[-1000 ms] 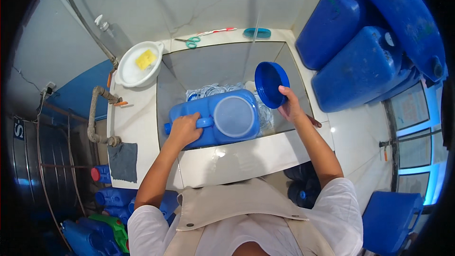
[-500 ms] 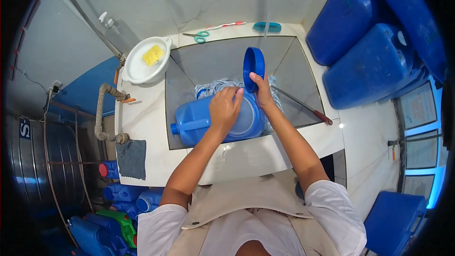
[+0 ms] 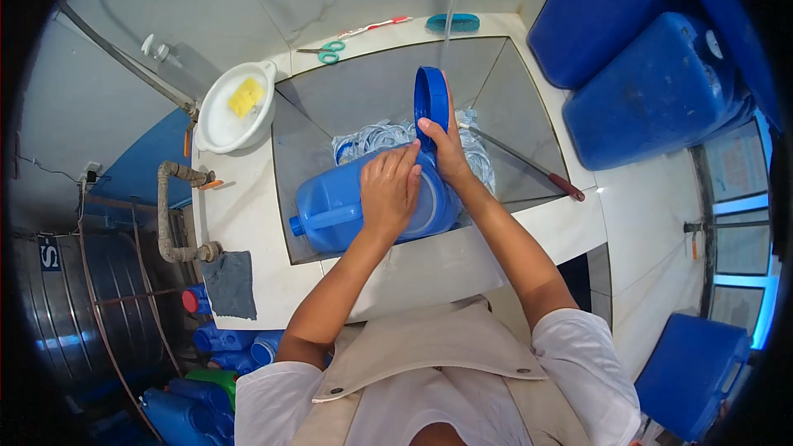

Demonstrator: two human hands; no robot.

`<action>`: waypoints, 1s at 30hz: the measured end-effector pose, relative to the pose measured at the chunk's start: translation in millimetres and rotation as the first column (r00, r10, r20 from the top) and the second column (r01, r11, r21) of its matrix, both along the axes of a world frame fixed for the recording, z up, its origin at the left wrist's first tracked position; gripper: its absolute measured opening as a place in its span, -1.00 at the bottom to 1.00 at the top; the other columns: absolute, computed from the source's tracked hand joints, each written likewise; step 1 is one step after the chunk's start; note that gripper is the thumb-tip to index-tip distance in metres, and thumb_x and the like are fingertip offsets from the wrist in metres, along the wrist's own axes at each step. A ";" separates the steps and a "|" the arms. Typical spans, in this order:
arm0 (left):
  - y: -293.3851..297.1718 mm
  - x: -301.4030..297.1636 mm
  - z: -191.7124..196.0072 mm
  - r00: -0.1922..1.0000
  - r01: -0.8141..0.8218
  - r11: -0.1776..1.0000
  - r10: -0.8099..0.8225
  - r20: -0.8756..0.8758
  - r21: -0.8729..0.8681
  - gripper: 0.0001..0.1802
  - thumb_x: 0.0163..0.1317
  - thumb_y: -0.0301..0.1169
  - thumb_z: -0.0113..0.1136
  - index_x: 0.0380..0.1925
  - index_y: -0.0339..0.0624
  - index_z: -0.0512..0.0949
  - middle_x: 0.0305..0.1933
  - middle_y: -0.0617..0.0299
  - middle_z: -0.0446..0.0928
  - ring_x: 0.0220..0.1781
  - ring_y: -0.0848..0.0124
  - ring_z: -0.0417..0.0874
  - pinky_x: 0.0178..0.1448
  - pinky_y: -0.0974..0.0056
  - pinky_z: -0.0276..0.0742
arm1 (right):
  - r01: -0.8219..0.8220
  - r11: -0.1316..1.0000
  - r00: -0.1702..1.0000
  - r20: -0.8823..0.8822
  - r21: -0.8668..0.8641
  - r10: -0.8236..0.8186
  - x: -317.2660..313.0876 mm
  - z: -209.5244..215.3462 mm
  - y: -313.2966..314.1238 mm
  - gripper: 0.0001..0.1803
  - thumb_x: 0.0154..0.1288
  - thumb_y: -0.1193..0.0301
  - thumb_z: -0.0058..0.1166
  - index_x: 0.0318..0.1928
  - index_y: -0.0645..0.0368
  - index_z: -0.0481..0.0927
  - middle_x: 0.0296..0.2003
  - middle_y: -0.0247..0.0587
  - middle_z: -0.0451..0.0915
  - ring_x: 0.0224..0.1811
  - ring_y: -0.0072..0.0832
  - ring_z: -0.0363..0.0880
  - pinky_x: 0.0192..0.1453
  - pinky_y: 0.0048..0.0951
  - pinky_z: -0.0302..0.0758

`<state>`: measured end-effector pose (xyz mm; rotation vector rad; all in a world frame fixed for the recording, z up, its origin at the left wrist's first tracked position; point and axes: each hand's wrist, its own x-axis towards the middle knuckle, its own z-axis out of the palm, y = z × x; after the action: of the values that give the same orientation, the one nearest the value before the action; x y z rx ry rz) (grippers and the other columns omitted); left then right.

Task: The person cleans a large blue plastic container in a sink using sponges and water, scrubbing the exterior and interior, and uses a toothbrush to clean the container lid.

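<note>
Fingers of the right hand (image 3: 450,153) pinch the round blue lid (image 3: 431,99) by its lower rim, holding it upright on edge over the sink (image 3: 347,91), above the pile of clear plastic rings (image 3: 380,136). Left hand (image 3: 390,190) lies flat, fingers spread, pressed on the wide mouth of the blue jug (image 3: 347,206), not clenched on anything. Jug lies on its side in the sink, handle toward the person's left. Since a second ago the left hand has moved off the jug handle onto the mouth, and the lid has come in from the right and turned from face-on to edge-on, right next to the opening; reads like the lid is lined up close to the mouth, not on it yet. White bowl (image 3: 216,120) with yellow sponge (image 3: 245,97) on the counter at left, green scissors (image 3: 329,52) behind the sink, big blue cans (image 3: 652,91) at right, grey cloth (image 3: 230,283) on the near edge
</note>
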<state>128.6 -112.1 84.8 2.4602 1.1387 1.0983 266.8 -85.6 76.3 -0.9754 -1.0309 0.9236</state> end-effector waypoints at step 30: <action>35.3 -26.0 2.8 0.979 0.190 0.974 -0.197 -0.049 -0.123 -0.86 0.15 -0.36 0.12 -0.41 -0.19 0.46 -0.39 0.13 0.35 -0.36 0.15 0.48 -0.34 0.14 0.40 | 0.040 0.998 0.999 -0.029 -0.040 -0.041 -0.9 1.0 -2.7 -0.04 0.05 0.16 0.07 0.39 0.06 -0.14 0.34 -0.06 -0.07 0.36 -0.28 -0.04 0.36 -0.34 0.00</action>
<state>102.6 -76.8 87.6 2.4652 0.9268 0.8804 265.9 -88.3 77.3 -1.0089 -0.9674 0.9250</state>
